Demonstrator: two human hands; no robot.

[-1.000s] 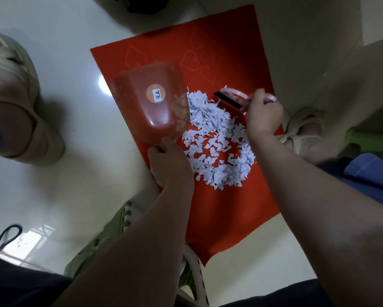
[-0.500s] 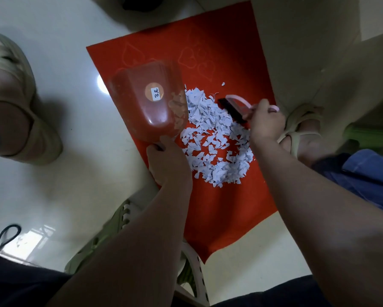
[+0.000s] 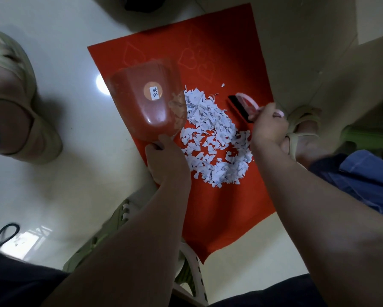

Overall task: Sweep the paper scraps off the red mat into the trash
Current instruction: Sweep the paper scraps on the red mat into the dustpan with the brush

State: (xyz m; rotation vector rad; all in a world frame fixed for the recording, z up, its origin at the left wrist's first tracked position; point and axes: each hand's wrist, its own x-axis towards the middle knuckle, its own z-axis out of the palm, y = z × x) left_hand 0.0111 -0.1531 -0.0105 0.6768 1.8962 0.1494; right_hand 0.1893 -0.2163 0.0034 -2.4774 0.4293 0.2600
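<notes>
Paper scraps [image 3: 210,138] sit between the dustpan [image 3: 146,107] our left hand [image 3: 166,160] grips to catch them and the brush [image 3: 241,105] our right hand [image 3: 267,127] clutches.

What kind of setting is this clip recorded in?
Likely a home or informal indoor room, at floor level: glossy pale tiles, a sandalled foot beside the red mat, a plastic stool.

White paper scraps [image 3: 215,138] lie heaped mid red mat [image 3: 228,63].
</notes>
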